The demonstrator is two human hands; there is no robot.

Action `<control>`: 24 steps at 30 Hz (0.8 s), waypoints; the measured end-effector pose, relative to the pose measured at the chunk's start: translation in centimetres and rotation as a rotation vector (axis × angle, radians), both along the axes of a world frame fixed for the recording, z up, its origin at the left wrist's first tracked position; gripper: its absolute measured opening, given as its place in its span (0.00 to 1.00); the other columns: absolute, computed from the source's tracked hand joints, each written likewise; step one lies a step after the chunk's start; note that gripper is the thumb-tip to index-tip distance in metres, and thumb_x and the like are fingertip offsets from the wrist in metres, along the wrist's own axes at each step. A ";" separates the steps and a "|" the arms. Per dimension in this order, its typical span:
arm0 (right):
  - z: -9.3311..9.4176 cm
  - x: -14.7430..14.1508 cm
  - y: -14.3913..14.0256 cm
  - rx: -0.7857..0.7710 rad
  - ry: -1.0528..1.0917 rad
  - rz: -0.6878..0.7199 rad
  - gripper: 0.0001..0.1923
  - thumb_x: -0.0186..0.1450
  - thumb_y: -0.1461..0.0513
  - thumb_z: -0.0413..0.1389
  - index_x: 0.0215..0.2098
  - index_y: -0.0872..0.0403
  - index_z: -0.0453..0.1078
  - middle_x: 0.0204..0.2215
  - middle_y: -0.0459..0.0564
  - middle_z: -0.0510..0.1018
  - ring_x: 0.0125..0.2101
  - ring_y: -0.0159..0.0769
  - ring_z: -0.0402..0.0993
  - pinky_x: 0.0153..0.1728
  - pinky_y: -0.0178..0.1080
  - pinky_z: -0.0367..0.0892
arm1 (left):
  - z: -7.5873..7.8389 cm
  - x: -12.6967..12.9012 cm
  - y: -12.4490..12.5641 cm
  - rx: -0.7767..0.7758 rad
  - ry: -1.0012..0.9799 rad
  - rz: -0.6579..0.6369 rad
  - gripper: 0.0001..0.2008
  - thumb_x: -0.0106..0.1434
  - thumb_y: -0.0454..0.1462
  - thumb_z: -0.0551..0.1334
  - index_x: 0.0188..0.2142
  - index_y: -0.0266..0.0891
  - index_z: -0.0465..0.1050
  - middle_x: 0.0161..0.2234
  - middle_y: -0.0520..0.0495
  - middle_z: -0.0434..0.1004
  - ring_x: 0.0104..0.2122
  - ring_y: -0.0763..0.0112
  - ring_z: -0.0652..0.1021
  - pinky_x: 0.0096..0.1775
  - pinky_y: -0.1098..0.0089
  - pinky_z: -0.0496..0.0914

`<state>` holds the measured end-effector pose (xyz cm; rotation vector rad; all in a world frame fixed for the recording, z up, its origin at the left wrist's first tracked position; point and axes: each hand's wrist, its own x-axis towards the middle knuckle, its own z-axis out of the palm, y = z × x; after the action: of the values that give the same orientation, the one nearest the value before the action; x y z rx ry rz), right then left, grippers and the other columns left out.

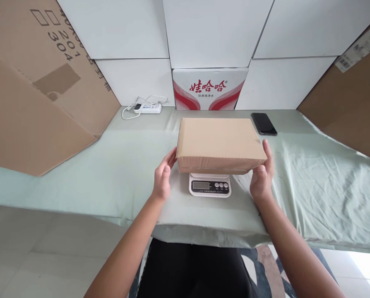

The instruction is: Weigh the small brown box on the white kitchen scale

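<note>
A closed brown cardboard box (pixel 219 138) is over a small white digital kitchen scale (pixel 210 186), covering its platform. Whether the box rests on the platform or is held just above it, I cannot tell. My left hand (pixel 165 176) presses against the box's left end, with the fingertips partly hidden behind its edge. At the right end, my right hand (pixel 262 176) grips the near corner, thumb in front and fingers along the side. The scale's display and round buttons face me below the box; no digits can be read.
Pale green cloth (pixel 135 165) covers the table. A black phone (pixel 264 124) lies behind on the right, and a white power strip (pixel 147 108) with its cable at the back left. Large cartons (pixel 48 124) flank both sides. A red-and-white carton (pixel 210 89) stands against the back.
</note>
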<state>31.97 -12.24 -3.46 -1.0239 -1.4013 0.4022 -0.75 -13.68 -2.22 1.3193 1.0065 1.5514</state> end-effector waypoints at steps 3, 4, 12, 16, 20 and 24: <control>0.3 -0.3 -0.5 -0.012 0.008 -0.024 0.42 0.72 0.35 0.56 0.80 0.32 0.61 0.81 0.46 0.66 0.82 0.65 0.57 0.82 0.76 0.48 | 0.3 0.2 -0.2 -0.006 0.020 -0.045 0.36 0.74 0.65 0.58 0.67 0.48 0.81 0.70 0.39 0.81 0.72 0.44 0.78 0.72 0.46 0.75; 0.6 -0.4 -0.6 -0.012 0.010 -0.022 0.42 0.72 0.36 0.57 0.80 0.32 0.61 0.81 0.46 0.65 0.82 0.65 0.56 0.82 0.76 0.48 | 0.6 0.2 -0.2 0.000 0.027 -0.052 0.36 0.74 0.65 0.58 0.65 0.48 0.82 0.69 0.38 0.83 0.72 0.44 0.79 0.71 0.46 0.76; 6.9 -1.2 6.0 0.154 -0.003 0.058 0.40 0.75 0.34 0.51 0.81 0.30 0.57 0.81 0.39 0.63 0.84 0.58 0.51 0.84 0.68 0.51 | 5.0 0.6 7.5 0.123 0.017 -0.023 0.41 0.70 0.71 0.58 0.61 0.45 0.82 0.63 0.37 0.87 0.70 0.43 0.81 0.68 0.50 0.76; 5.7 -2.3 11.6 0.062 -0.011 0.011 0.49 0.70 0.26 0.50 0.82 0.33 0.55 0.83 0.43 0.59 0.85 0.59 0.48 0.85 0.67 0.47 | 3.4 1.4 13.3 0.050 0.003 0.011 0.46 0.66 0.75 0.58 0.61 0.43 0.81 0.63 0.35 0.86 0.70 0.43 0.79 0.68 0.51 0.75; 1.9 -2.8 14.4 -0.025 0.013 0.049 0.57 0.66 0.25 0.51 0.84 0.39 0.49 0.85 0.49 0.55 0.86 0.59 0.45 0.85 0.67 0.44 | 0.4 1.7 15.5 -0.031 -0.020 0.012 0.45 0.63 0.75 0.61 0.59 0.43 0.82 0.65 0.34 0.85 0.70 0.43 0.80 0.68 0.51 0.75; 0.6 -2.5 14.8 -0.088 0.036 0.080 0.58 0.65 0.25 0.53 0.84 0.40 0.49 0.85 0.50 0.55 0.85 0.58 0.47 0.85 0.65 0.45 | -0.7 1.7 15.5 -0.079 -0.036 0.006 0.45 0.63 0.76 0.60 0.59 0.44 0.82 0.64 0.35 0.86 0.69 0.44 0.80 0.68 0.51 0.75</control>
<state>29.44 2.54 -2.84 -1.0294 -1.4053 0.5429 0.97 1.86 -2.97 1.2311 1.0399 1.5184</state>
